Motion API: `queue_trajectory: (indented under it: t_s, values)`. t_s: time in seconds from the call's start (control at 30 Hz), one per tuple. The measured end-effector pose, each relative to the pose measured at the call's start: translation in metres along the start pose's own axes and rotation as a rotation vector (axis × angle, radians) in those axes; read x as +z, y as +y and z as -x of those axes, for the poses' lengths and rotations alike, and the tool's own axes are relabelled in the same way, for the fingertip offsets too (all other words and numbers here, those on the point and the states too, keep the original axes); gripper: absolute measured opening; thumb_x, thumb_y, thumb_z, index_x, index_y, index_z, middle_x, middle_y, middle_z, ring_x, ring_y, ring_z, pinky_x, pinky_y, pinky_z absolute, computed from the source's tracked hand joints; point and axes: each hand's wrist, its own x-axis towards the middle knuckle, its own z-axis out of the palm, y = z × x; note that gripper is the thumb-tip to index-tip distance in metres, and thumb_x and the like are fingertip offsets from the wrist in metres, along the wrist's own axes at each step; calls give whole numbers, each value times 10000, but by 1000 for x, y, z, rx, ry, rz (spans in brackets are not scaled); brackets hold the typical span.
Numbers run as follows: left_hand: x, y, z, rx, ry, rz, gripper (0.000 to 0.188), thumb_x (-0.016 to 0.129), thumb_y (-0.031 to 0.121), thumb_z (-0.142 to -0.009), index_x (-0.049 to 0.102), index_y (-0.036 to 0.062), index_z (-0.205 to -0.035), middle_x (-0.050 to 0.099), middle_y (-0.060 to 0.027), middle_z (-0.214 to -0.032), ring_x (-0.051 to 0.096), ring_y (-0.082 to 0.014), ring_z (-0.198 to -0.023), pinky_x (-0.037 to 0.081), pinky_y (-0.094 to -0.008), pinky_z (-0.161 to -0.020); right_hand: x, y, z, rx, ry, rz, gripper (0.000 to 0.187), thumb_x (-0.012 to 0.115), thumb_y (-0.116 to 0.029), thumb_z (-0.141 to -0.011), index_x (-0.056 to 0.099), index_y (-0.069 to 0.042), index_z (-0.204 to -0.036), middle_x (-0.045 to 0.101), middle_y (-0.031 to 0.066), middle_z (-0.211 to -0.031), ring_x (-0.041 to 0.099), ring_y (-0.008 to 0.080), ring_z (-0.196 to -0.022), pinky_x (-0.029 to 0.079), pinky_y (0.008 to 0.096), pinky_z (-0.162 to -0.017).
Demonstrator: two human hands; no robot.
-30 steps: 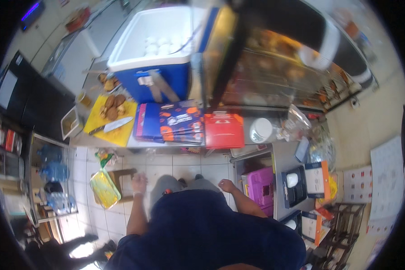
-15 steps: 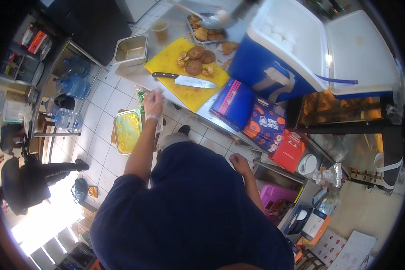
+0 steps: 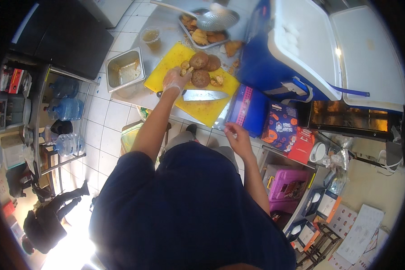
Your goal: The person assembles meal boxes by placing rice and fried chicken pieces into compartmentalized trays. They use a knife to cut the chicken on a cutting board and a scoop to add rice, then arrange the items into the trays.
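My left hand (image 3: 174, 81), in a clear plastic glove, is closed with its fingertips around a small golden fried piece (image 3: 185, 66) on the yellow cutting board (image 3: 201, 109). Beside those fingers lie several round brown patties (image 3: 200, 77), and another crumbly fried piece (image 3: 217, 80) rests to their right. A knife (image 3: 207, 95) lies flat across the board, its dark handle partly hidden behind my left wrist. Off the board's near right corner, my bare right hand (image 3: 239, 140) hovers with fingers loosely bent and apart, holding nothing visible.
Behind the board, a metal tray (image 3: 205, 45) of fried pieces has a perforated ladle (image 3: 217, 20) over it. A steel pan (image 3: 125, 69) and plastic cup (image 3: 151, 39) stand left. An opened blue cooler (image 3: 274, 72) and a blue box (image 3: 255, 112) sit right.
My left hand has moved forward from beside the counter onto the board, reaching the small fried piece. My right hand has risen toward the counter edge. The view has shifted slightly.
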Motion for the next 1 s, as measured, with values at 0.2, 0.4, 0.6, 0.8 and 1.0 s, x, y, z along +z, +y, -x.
queue_trajectory:
  t_s: [0.2, 0.4, 0.6, 0.8, 1.0]
  values:
    - [3, -26, 12, 45, 31, 250, 403, 718, 358, -778, 608, 7, -945, 637, -143, -934, 614, -280, -923, 485, -365, -805, -6, 2, -7, 19, 104, 26, 246, 617, -182, -896, 626, 2, -1058, 663, 164, -941, 653, 254, -865, 503, 339, -774]
    - [13, -11, 5, -397, -313, 1931, 287, 693, 317, -840, 628, 43, -894, 636, -70, -918, 617, -212, -892, 513, -336, -792, 2, 12, 18, 203, 116, -41, 254, 621, -181, -896, 626, 5, -1068, 662, 167, -957, 653, 251, -864, 507, 345, -770]
    - [28, 23, -33, -87, -596, 1101, 332, 689, 343, -848, 637, 21, -910, 647, -114, -968, 632, -244, -936, 516, -356, -805, 13, 23, 37, 220, 144, -69, 267, 620, -180, -894, 618, 8, -1084, 659, 165, -961, 651, 265, -861, 508, 355, -774]
    - [25, 88, -25, 692, -366, -279, 312, 731, 310, -767, 673, 39, -909, 666, -182, -989, 642, -340, -928, 505, -409, -805, 16, 32, 48, 200, 233, -10, 269, 611, -197, -894, 620, 2, -1075, 659, 176, -972, 654, 286, -873, 508, 367, -775]
    - [46, 86, -44, 683, -485, -302, 388, 718, 313, -770, 644, 17, -1010, 687, -160, -971, 657, -327, -879, 523, -396, -742, 10, 19, 69, 322, 234, -1, 247, 603, -186, -887, 623, 0, -1049, 659, 177, -976, 650, 302, -883, 506, 376, -777]
